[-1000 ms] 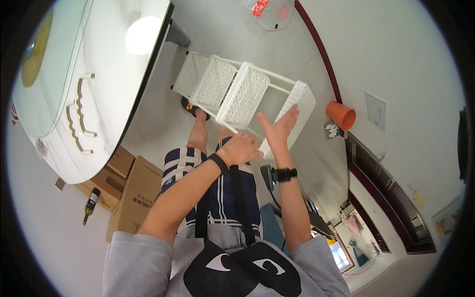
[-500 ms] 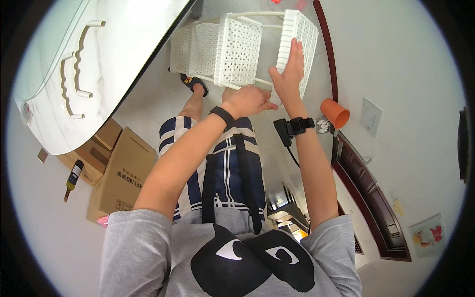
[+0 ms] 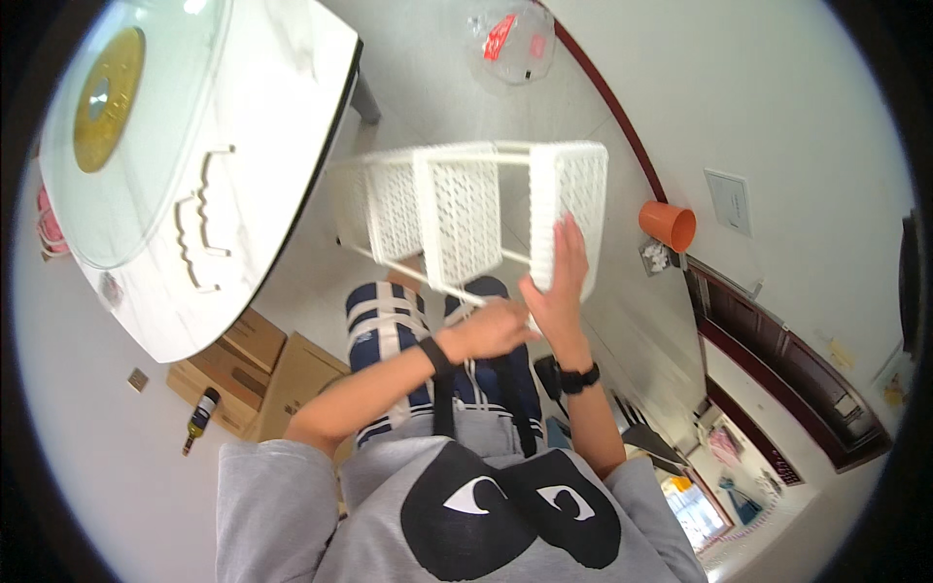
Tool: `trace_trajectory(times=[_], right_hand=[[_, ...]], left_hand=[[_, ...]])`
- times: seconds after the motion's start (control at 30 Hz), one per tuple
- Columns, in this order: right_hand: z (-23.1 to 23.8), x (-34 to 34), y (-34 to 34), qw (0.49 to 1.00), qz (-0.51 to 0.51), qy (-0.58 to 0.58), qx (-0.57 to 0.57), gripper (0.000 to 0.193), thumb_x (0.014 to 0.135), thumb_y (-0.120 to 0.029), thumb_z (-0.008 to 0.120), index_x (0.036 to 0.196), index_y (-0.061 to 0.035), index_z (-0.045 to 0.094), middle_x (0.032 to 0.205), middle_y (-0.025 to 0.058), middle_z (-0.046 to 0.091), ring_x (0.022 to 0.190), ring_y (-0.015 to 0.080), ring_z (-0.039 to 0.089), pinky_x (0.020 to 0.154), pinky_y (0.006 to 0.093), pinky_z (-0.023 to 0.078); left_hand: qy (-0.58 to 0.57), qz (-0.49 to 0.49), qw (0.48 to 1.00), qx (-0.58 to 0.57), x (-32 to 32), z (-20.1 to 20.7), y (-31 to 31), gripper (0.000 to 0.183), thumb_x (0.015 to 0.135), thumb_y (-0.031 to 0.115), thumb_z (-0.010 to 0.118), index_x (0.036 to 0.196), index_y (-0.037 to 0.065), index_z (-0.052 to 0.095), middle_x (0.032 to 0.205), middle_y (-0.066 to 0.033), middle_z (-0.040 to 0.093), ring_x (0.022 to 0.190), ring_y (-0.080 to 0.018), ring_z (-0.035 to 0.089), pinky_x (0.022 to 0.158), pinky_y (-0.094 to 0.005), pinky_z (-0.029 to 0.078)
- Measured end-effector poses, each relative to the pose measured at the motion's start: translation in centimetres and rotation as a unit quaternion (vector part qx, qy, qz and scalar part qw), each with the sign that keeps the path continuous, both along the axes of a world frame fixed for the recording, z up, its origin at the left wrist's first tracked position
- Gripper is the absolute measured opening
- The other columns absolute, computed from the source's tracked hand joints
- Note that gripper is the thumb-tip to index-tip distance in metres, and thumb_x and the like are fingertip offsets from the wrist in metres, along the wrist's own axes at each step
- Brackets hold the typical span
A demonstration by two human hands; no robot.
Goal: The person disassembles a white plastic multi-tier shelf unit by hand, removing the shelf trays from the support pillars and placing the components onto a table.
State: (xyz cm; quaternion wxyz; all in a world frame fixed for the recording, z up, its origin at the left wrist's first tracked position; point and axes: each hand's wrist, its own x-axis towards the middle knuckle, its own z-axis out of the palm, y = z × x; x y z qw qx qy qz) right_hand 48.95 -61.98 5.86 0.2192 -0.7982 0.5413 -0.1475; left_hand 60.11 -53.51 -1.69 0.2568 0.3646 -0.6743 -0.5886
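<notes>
A white plastic tiered rack (image 3: 465, 225) with perforated baskets joined by thin poles stands in front of me, slightly blurred. My left hand (image 3: 491, 330) is closed round a near-side pole just beneath the end basket. Against that basket (image 3: 581, 185) my right hand (image 3: 561, 287) lies with its fingers stretched along the outside and the thumb apart. Both wrists wear black bands, and a small black device hangs by the right one. Two pale wavy-edged handles (image 3: 214, 199) rest on the table to my left.
The white marble-patterned table (image 3: 282, 107) has a glass turntable with a gold centre. Cardboard boxes (image 3: 301, 374) stand below it, near a dark bottle (image 3: 201, 420). A clear plastic bag (image 3: 515, 44) lies on the floor ahead. An orange cup (image 3: 667, 226) is by the right wall.
My view has swung, so the rack and both hands appear lower and more of the table and floor bag shows. Both hands remain at the same end of the rack.
</notes>
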Motion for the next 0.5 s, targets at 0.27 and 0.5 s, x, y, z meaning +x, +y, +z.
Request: trace_trajectory(times=[0.27,0.5], right_hand=[[9.1,-7.7,2.6,0.983,-0.084,-0.126,0.106,0.069,0.086,-0.016,0.066,0.146,-0.0044,0.035,0.153,0.0198,0.031,0.140,0.0366,0.030,0.114,0.0460,0.024],[6.2,-17.2,4.9,0.895,-0.253,-0.254,0.266,0.062,0.099,-0.040,0.052,0.140,0.0057,0.042,0.144,0.0179,0.044,0.132,0.0284,0.043,0.112,0.0378,0.031]], left_hand=[[0.072,-0.030,0.997,-0.020,0.7,8.6,0.0,0.029,0.099,0.026,0.051,0.113,0.001,0.056,0.104,-0.0217,0.061,0.099,-0.0403,0.057,0.087,-0.0456,0.044],[0.014,-0.002,0.999,-0.031,-0.1,14.5,-0.5,0.030,0.100,0.030,0.050,0.105,0.002,0.061,0.094,-0.0230,0.065,0.090,-0.0426,0.061,0.078,-0.0454,0.049]])
